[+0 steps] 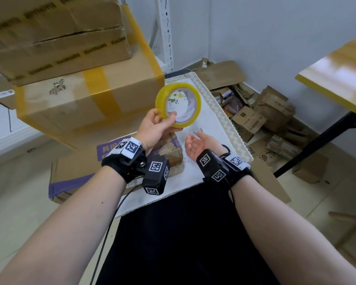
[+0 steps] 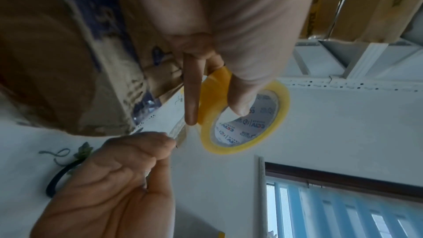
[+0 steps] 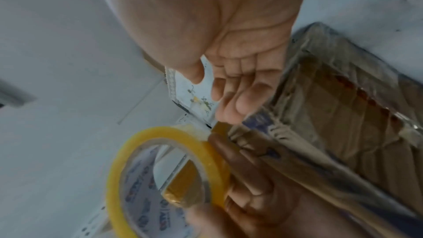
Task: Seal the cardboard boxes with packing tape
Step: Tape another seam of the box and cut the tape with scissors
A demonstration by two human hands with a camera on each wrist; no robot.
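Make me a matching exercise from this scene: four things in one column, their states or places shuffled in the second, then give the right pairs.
Things:
1. tape roll
2. right hand
3. large box
4. wooden table

States or places:
A. already bound with yellow tape, another box stacked on top
B. fingers relaxed, just below the roll
C. held up in the left hand, thumb inside the core
D. at the right edge, yellow rim, dark legs

Pairs: 1-C, 2-B, 3-A, 4-D
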